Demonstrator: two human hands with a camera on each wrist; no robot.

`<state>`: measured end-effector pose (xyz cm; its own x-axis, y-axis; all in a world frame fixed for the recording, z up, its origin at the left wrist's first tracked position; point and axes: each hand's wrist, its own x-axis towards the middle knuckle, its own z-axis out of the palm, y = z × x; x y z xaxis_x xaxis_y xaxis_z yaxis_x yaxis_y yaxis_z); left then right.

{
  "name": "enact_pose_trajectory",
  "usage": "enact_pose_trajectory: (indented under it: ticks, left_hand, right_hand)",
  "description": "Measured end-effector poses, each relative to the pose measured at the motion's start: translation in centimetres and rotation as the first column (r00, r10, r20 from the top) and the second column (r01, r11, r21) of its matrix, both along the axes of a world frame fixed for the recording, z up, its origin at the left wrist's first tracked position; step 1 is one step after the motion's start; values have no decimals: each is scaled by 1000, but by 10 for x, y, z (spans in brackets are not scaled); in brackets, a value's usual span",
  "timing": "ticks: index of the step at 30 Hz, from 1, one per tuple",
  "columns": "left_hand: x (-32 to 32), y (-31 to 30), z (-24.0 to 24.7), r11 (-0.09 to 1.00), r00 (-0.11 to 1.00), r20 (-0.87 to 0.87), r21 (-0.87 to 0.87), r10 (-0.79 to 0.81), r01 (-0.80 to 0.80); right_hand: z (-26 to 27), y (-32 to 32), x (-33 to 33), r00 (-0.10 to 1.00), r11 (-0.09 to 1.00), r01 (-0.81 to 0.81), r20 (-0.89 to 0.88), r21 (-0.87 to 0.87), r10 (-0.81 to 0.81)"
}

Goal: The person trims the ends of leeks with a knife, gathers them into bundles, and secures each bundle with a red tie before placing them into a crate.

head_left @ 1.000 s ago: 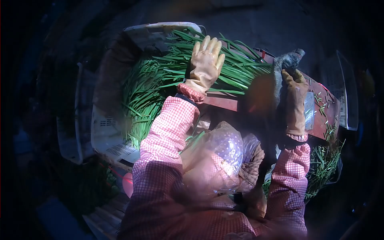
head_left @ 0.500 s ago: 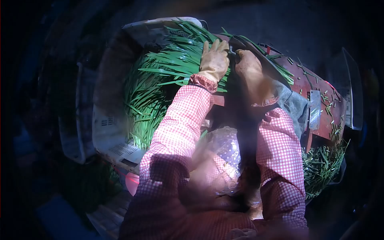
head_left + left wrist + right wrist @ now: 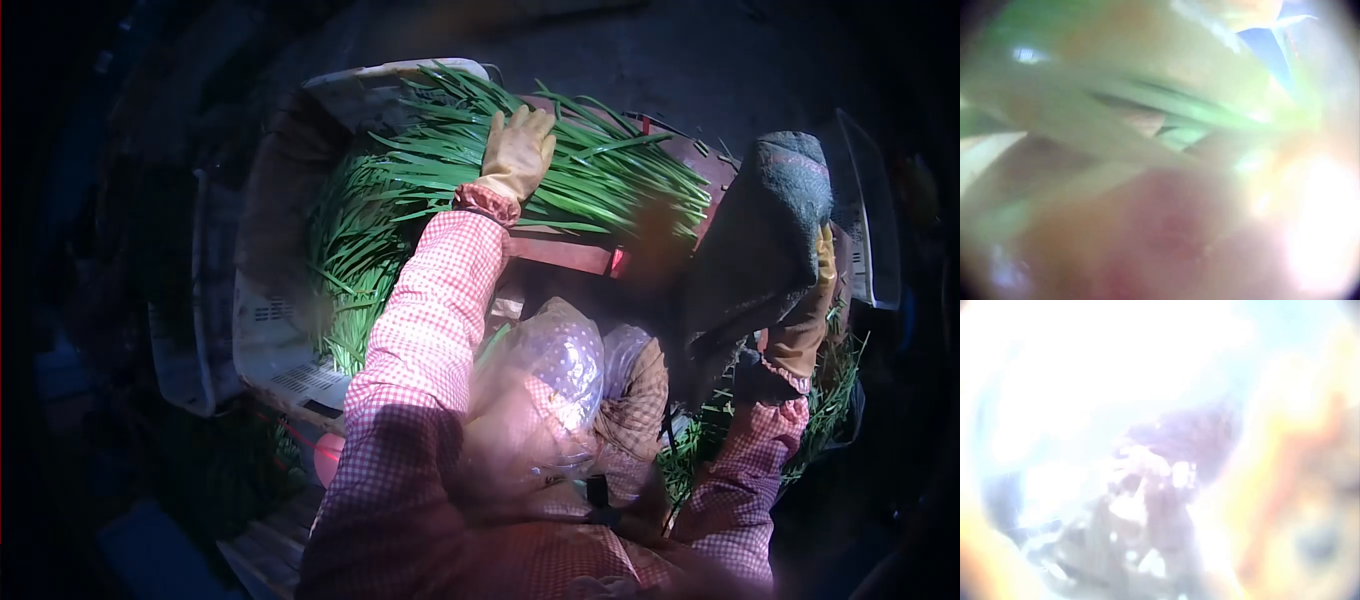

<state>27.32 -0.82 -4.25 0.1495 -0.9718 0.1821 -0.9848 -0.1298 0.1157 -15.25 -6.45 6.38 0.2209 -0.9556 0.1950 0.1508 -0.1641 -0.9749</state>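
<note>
A thick bunch of long green leaves (image 3: 600, 175) lies across a red bench (image 3: 560, 255) and spills into a white crate (image 3: 275, 340). My left hand (image 3: 518, 150), in a tan glove, rests flat on the bunch with straight fingers. The left wrist view shows only blurred green leaves (image 3: 1147, 106) close up. My gloved right hand (image 3: 805, 320) is at the bench's right end and holds up a dark grey cloth (image 3: 770, 230), which hides its fingers and that end of the bench. The right wrist view is washed out.
More green leaves (image 3: 345, 270) fill the white crate on the left. Cut leaf scraps (image 3: 700, 440) lie low at the right, below the bench. A clear plastic bag (image 3: 560, 370) sits in my lap. A pale container (image 3: 870, 220) stands at the far right. The surroundings are dark.
My right hand has swung from beside the left hand on the leaves out to the right, lifting the grey cloth with it. The left hand stays on the bunch.
</note>
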Motion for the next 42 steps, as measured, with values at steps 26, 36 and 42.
enact_pose_trajectory:
  ticks: [26, 36, 42]
  left_hand:
    - [-61, 195, 109, 937, 832, -517, -349, -199, 7]
    - [-91, 203, 105, 924, 843, -460, -366, -279, 107]
    - [-98, 218, 108, 942, 829, -513, -331, -222, 48]
  right_hand:
    - [-73, 302, -164, 144, 998, 68, -989, -10, -20]
    - [-175, 281, -111, 778, 947, 158, -626, 281, 56]
    - [-33, 255, -108, 867, 979, 193, -456, -68, -203]
